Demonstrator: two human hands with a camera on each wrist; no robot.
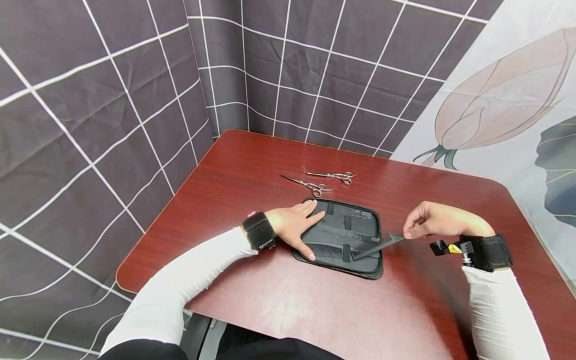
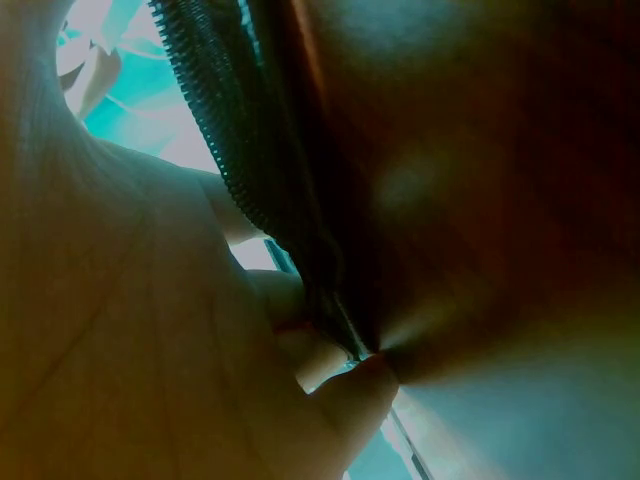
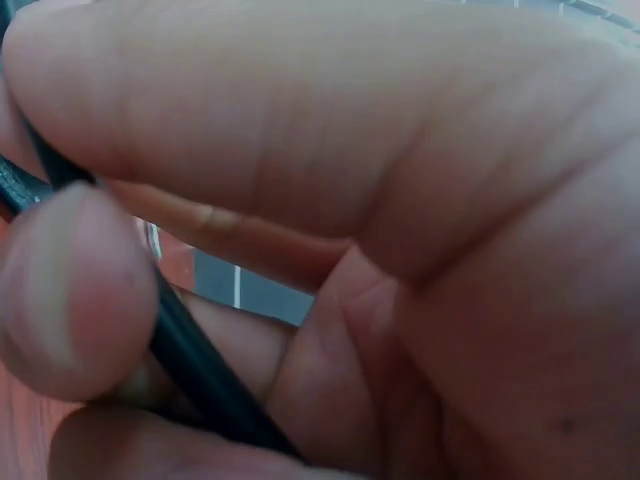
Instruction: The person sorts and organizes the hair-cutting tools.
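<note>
A black zip case lies unfolded on the table. My left hand rests with spread fingers over the case's left edge; the left wrist view shows the zip teeth beside that hand. Along the near side of the case lies the toothed part of a black comb, with an elastic strap across it. To the right of the case, my right hand pinches the end of the slim black handle, which slants up from near the strap. Thumb and fingers grip this dark shaft in the right wrist view.
Two pairs of silver scissors lie behind the case, one farther back and one closer. The reddish-brown table has rounded corners. Dark grid-patterned cloth hangs behind it, with a flower-printed panel at right.
</note>
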